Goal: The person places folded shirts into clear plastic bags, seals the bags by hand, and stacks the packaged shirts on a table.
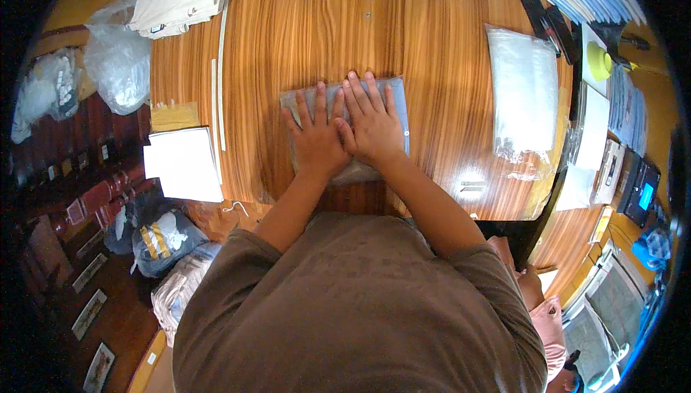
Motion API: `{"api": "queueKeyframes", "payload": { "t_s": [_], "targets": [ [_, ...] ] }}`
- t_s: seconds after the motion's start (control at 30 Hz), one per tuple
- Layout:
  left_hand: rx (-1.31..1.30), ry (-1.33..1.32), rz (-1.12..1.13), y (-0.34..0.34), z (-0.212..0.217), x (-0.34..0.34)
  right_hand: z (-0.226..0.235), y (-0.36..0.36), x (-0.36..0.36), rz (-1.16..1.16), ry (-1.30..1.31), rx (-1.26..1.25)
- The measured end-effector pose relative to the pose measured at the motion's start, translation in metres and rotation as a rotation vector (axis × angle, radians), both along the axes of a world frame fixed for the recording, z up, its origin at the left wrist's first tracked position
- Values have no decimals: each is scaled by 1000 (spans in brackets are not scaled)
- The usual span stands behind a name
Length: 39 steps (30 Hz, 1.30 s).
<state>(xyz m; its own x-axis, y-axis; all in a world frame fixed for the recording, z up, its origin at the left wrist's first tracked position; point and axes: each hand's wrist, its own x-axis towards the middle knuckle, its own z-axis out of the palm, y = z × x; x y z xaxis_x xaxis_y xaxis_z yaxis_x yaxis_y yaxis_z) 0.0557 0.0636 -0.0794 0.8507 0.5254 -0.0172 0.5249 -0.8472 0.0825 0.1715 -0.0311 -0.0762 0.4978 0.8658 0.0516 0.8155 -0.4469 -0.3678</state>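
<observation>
Where both hands press, the bagged garment [392, 98] lies flat.

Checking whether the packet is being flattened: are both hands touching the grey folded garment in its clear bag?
Touching. The head view shows the left hand and right hand lying palm-down, fingers spread, flat on the bagged grey garment, with no gap visible.

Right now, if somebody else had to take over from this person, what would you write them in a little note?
Left hand: flat, palm down, fingers spread on the folded pale blue-grey garment in a clear bag.
Right hand: flat beside it on the same packet, thumbs touching.
The packet lies near the front edge of the brown wooden table.
An empty clear plastic bag lies to the right; a white flat sheet stack to the left.
Done: garment folded, lying bagged.
Left: whether the bag is sealed cannot be told.
</observation>
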Motion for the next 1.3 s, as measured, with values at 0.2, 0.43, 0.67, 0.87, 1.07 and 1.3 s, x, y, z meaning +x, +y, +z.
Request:
{"api": "queueKeyframes", "payload": {
  "t_s": [0.2,0.43,0.67,0.87,1.07,1.3],
  "targets": [
    [-19,-40,2,0,2,3,1,0,1,-1,-22,-1],
    [-168,-319,-50,16,0,-3,-10,1,6,-1,31,143],
    [-176,-208,-173,4,15,-83,27,-74,2,-673,534,243],
    [-1179,-709,373,55,13,-100,66,-87,-35,-680,889,290],
    [-2073,-1026,171,135,52,-124,123,-106,-106,72,-33,640],
    [-1818,-269,366,169,-2,-129,59,-95,-134,-80,-5,-41]
  ]
}}
